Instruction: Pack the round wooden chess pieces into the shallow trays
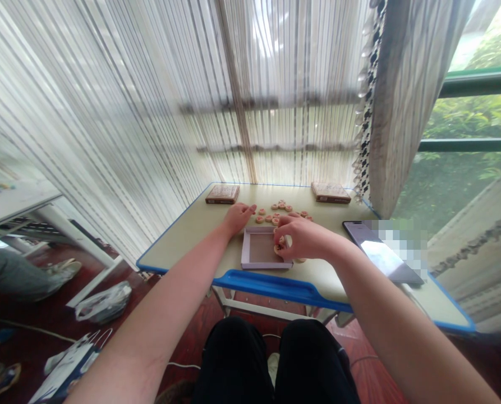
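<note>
Ref: shallow box (262, 265) on surface (178, 244) | right hand (300, 238): at box's right wall, fingers closed on round pieces (279, 248) | left hand (237, 217): beside box's far-left corner, fingers bent, cannot tell whether gripping | loose pieces (269, 218): just beyond box | dark-edged device (372, 252): right of box

Before you, the tray (262, 265) sits near the front edge of the desk (183, 242), with Chinese chess pieces (261, 219) behind it. The left box (223, 194) and right box (331, 192) lie at the far corners. Right of the tray lies the tablet (362, 242); a curtain (149, 84) hangs behind.
</note>
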The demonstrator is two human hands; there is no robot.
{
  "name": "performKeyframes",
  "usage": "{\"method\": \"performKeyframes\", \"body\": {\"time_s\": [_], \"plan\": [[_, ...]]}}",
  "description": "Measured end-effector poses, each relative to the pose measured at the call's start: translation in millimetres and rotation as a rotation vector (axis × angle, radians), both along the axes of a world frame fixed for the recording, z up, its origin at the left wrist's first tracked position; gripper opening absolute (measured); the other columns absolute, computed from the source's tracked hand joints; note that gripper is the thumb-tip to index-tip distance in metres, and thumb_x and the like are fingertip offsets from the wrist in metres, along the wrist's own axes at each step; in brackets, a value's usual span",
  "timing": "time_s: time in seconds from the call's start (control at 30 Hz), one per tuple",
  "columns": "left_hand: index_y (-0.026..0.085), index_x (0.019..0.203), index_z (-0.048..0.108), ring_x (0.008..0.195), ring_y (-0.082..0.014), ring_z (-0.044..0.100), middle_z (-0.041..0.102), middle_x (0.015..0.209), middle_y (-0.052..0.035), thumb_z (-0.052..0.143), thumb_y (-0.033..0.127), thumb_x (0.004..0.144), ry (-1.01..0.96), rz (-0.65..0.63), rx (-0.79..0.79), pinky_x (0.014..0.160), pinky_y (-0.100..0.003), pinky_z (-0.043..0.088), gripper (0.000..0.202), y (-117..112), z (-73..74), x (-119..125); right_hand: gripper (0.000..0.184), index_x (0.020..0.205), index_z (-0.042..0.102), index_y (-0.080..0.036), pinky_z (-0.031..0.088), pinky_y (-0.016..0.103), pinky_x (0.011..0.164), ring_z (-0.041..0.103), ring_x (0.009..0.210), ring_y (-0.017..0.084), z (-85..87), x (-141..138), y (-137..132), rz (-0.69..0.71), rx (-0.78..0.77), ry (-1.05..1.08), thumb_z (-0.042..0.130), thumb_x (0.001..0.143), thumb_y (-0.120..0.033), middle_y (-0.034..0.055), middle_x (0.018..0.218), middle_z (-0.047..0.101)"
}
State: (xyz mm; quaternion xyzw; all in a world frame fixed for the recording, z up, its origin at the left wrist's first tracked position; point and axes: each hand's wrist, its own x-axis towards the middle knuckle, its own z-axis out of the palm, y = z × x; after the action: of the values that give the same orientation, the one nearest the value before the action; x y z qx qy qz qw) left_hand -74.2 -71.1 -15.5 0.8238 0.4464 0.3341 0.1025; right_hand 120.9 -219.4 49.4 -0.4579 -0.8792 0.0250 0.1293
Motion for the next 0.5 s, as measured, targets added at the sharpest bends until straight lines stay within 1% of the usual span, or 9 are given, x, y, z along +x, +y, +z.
{"method": "performKeyframes", "body": {"time_s": [0.13,0.27,0.5], "plan": [[0.015,0.076,0.072,0.078,-0.017,0.06,0.068,0.077,-0.0064,0.033,0.052,0.085,0.011,-0.004,0.003,0.076,-0.027,0.043,0.055,1.0,-0.9,0.2,0.017,0.079,0.07,-0.024,0.039,0.03,0.08,0.05,0.09,0.021,-3.1,-0.1,-1.0,-0.031,-0.002,-0.013,0.065,0.065,-0.032,0.0053,0.09,0.057],[0.015,0.076,0.073,0.078,-0.0172,0.06,0.068,0.077,-0.0068,0.033,0.052,0.085,0.031,-0.014,0.008,0.076,-0.027,0.043,0.055,1.5,-1.6,0.9,0.019,0.082,0.069,-0.025,0.04,0.029,0.078,0.05,0.09,0.021,-3.7,0.1,0.1,-0.028,-0.024,-0.016,0.064,0.066,-0.034,0.0051,0.09,0.057],[0.015,0.076,0.073,0.076,-0.0175,0.06,0.067,0.075,-0.0072,0.033,0.053,0.085,0.048,-0.016,0.024,0.074,-0.027,0.042,0.056,0.8,-1.2,1.4,0.018,0.078,0.068,-0.023,0.039,0.03,0.08,0.051,0.089,0.021,-2.3,1.3,0.2,-0.047,-0.044,-0.028,0.064,0.065,-0.035,0.0052,0.088,0.059]]}}
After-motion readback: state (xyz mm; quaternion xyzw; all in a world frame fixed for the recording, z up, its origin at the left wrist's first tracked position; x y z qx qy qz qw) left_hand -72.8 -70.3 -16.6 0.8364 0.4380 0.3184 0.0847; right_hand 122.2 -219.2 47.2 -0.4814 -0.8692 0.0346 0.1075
